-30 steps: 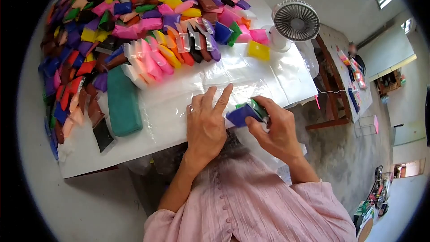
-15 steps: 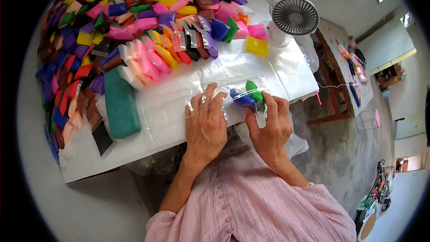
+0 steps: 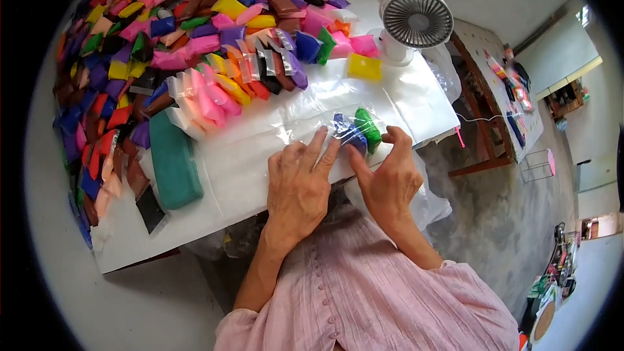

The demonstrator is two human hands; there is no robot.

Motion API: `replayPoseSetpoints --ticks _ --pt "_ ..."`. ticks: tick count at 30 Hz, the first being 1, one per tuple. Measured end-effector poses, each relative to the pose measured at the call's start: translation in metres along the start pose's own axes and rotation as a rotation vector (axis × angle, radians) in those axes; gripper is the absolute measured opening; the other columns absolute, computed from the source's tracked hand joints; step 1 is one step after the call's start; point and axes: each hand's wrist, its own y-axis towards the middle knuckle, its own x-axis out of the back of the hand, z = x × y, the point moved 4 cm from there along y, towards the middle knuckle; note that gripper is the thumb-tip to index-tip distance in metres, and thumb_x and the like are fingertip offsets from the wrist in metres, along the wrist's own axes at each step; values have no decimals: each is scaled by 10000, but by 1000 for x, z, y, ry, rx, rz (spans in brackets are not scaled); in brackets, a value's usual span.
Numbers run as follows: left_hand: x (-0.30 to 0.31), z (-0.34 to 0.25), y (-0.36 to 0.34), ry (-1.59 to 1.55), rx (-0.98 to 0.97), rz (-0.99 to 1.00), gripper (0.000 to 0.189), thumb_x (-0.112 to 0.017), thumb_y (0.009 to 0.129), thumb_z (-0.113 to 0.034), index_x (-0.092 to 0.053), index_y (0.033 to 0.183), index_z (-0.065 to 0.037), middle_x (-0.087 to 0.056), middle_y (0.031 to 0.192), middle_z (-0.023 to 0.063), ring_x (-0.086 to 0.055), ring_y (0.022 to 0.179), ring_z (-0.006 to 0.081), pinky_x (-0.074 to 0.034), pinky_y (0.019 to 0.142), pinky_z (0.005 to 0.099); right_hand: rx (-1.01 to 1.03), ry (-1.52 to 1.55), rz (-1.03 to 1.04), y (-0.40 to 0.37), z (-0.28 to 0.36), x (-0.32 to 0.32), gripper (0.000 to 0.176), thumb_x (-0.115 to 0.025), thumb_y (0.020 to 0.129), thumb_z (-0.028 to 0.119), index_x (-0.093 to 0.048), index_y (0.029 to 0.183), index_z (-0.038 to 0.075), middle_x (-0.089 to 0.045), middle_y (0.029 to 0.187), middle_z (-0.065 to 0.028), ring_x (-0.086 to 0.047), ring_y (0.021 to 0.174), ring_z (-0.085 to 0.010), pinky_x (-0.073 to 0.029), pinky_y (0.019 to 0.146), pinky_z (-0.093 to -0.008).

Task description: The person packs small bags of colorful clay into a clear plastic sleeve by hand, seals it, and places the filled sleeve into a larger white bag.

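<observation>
A clear plastic bag [image 3: 298, 127] lies on the white tabletop, with a blue packet [image 3: 350, 132] and a green packet [image 3: 368, 131] side by side in its right part. My left hand [image 3: 299, 185] rests flat with fingers stretched over the bag's near edge, its fingertips just left of the blue packet. On the other side, my right hand [image 3: 391, 183] has its thumb against the lower end of the blue packet. Its index finger is raised apart from the thumb, to the right of the green packet. Neither hand grips anything.
Colourful packets [image 3: 172, 26] are heaped over the left and far table. A row of packets [image 3: 224, 94] and a teal case [image 3: 174, 162] sit left of my hands. Beyond them are a yellow packet [image 3: 364, 67] and a white fan [image 3: 416, 19]. A second table [image 3: 494, 84] stands right.
My right index finger has lifted off the green packet and moved apart from the thumb. My left hand has slid slightly nearer the blue packet. Both packets sit a little differently.
</observation>
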Motion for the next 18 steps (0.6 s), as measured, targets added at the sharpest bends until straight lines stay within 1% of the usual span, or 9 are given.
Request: replayPoseSetpoints --ticks 1,2,4,5,7,11,14,17,18 --pt "0 0 0 2 -3 9 599 -605 787 -65 -535 1381 -97 -470 1446 67 -465 1168 303 -350 1018 441 25 -12 -25 2 -3 -3 673 -834 713 298 -507 1216 -6 -588 953 -143 -631 823 -325 -501 657 -389" --pt "0 -1 0 5 -6 18 602 -604 787 -64 -533 1384 -96 -468 1450 60 -463 1169 303 -350 1018 440 36 -17 -34 4 -2 -4 692 -836 710 293 -496 1234 -5 -581 945 -142 -625 820 -327 -500 655 -390" --pt "1 -1 0 15 -10 33 578 -575 831 -80 -510 1405 -103 -445 1480 50 -460 1148 301 -332 1026 425 61 -25 -55 9 0 -5 731 -838 704 282 -474 1269 -5 -567 930 -140 -614 815 -329 -497 651 -392" --pt "1 -1 0 21 -11 40 566 -561 853 -88 -498 1415 -107 -434 1496 45 -459 1138 300 -324 1030 418 77 -15 -62 10 2 -5 737 -831 709 272 -462 1285 -3 -561 926 -141 -609 811 -330 -496 650 -392" --pt "1 -1 0 30 -9 47 559 -561 854 -92 -500 1410 -96 -440 1489 49 -457 1148 303 -324 1030 419 110 1 -73 12 5 -6 752 -818 720 253 -438 1317 0 -548 917 -144 -601 803 -332 -493 646 -394" --pt "1 -1 -1 17 5 58 545 -560 856 -98 -504 1398 -78 -455 1473 59 -453 1173 306 -324 1031 424 35 -12 -71 18 0 -16 752 -779 729 199 -408 1356 8 -535 948 -161 -608 782 -348 -499 624 -396" --pt "1 0 -1 15 -1 65 537 -561 857 -103 -508 1390 -72 -465 1463 66 -451 1183 308 -324 1033 428 18 28 -147 16 2 -21 722 -802 708 188 -472 1334 45 -563 973 -106 -629 763 -265 -498 618 -366" --pt "1 -1 -1 44 -29 22 617 -650 763 -87 -530 1368 -58 -488 1429 81 -472 1160 291 -351 1020 429 -32 66 -132 14 3 -18 727 -806 700 190 -473 1331 51 -554 996 -103 -630 779 -256 -504 621 -360" --pt "1 -1 -1 51 -30 17 614 -646 766 -88 -529 1368 -59 -487 1430 81 -472 1161 291 -352 1019 428 -44 69 -92 13 4 -15 742 -809 695 191 -461 1333 43 -544 1018 -124 -628 805 -287 -511 634 -370"
